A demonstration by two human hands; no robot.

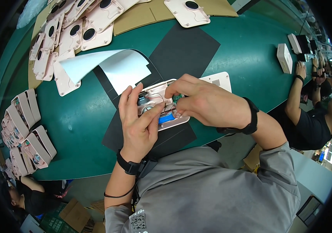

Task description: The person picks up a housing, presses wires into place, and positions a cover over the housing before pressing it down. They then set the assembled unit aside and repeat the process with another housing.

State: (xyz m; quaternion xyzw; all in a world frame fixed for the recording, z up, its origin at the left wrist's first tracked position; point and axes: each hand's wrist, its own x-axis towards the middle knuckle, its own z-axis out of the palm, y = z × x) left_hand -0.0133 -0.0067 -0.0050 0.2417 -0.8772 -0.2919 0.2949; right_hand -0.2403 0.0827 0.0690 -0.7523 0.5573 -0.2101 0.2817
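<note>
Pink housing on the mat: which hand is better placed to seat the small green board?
Right, probably. The right hand already pinches at the green board and red wires inside the pink housing. The left hand lies over the housing's left side, thumb near the blue cell, steadying it.

One view only: a head-worn fisheye camera looks steeply down, close over the green table [76, 120]. The person's chest fills six o'clock, the table's far edge curves past twelve, and a co-worker's arm [294, 93] shows at three o'clock.
</note>
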